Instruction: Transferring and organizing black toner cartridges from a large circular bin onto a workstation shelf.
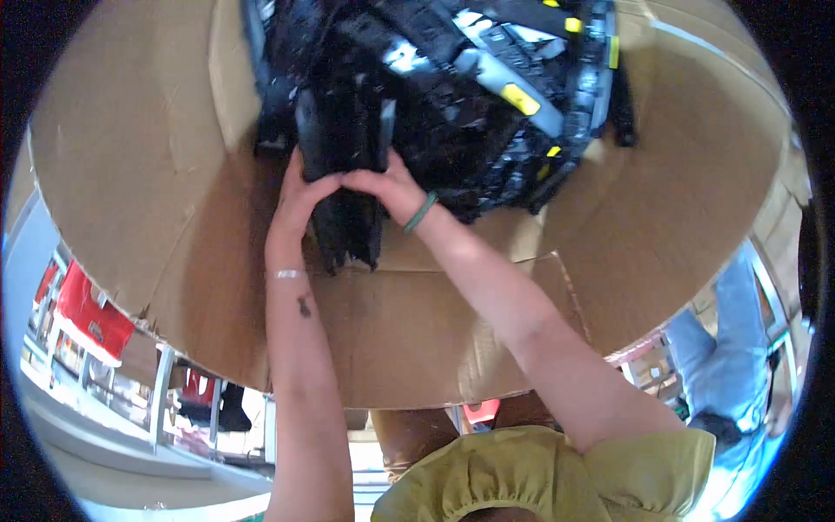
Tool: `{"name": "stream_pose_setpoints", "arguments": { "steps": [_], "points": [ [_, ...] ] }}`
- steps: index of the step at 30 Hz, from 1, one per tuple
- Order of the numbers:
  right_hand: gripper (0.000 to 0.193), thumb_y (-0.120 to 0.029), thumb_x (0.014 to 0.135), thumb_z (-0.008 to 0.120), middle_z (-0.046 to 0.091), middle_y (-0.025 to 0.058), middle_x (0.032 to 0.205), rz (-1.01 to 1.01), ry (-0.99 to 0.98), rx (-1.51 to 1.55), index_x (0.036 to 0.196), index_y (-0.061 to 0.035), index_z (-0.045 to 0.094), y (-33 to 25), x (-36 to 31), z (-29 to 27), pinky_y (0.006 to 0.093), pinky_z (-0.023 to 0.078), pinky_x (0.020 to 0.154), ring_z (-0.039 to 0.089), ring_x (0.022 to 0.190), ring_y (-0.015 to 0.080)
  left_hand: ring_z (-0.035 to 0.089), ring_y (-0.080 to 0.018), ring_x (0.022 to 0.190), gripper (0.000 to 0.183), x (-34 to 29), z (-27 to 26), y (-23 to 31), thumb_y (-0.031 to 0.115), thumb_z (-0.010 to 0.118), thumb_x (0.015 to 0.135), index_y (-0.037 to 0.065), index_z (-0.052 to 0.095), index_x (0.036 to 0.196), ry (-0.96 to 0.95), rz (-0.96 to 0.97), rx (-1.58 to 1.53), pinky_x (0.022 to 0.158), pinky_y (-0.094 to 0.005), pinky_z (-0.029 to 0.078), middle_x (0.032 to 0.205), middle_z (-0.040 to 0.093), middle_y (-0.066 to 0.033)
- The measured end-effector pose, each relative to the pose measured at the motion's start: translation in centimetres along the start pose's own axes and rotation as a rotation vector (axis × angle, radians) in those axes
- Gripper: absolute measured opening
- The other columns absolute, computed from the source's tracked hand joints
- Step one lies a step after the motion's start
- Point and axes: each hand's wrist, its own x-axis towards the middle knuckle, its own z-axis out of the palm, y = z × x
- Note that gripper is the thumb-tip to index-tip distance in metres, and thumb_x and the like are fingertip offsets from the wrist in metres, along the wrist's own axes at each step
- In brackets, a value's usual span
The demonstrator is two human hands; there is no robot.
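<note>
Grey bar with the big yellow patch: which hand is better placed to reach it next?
Probably the right hand: it is nearer the grey bar than the left hand, although both hold the black part.

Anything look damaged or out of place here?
Possibly: the near end of the held black channel-shaped part looks jagged, though blur hides whether it is broken or made so. Other black parts lie jumbled at odd angles in the cardboard box; nothing looks spilled.

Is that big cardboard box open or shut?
Open: the cardboard box shows its inside, where the left hand and right hand hold a black piece among other dark parts.
</note>
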Motion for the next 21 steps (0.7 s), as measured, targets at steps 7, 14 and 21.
{"name": "stream_pose_setpoints", "arguments": {
  "steps": [7, 14, 21],
  "points": [
    [0.051, -0.010, 0.068, 0.066, 0.058, 0.0102, 0.103, -0.058, 0.153, -0.132, 0.114, 0.0010, 0.048, -7.8, -5.5, -3.0, 0.0298, 0.041, 0.087, 0.055, 0.093, 0.0182, 0.049, -0.0179, 0.103, 0.071, -2.4, 7.9, 4.2, 0.006, 0.069, 0.065, 0.004, 0.036, 0.127, -0.175, -0.034, -0.047, 0.092, -0.0311, 0.037, 0.113, 0.052, -0.0065],
    [0.038, -0.009, 0.070, 0.068, 0.061, 0.0061, 0.090, -0.212, 0.365, -0.190, 0.104, -0.0007, 0.053, -18.2, -7.7, -9.7, 0.0266, 0.048, 0.070, 0.058, 0.079, 0.0142, 0.052, -0.0170, 0.095, 0.056, 1.4, 21.0, 5.2, 0.012, 0.068, 0.067, 0.004, 0.044, 0.118, -0.301, -0.168, -0.341, 0.083, -0.0308, 0.041, 0.103, 0.055, -0.0068],
    [0.069, -0.038, 0.064, 0.068, 0.057, 0.0152, 0.103, -0.189, 0.513, -0.473, 0.115, 0.0035, 0.047, -26.8, -2.9, -15.9, 0.0305, 0.045, 0.082, 0.057, 0.090, 0.0218, 0.057, -0.0193, 0.086, 0.054, 9.8, 29.4, 7.4, 0.011, 0.069, 0.068, 0.003, 0.043, 0.116, -0.346, 0.020, -0.480, 0.075, -0.0310, 0.048, 0.097, 0.057, -0.0099]
  ]
}}
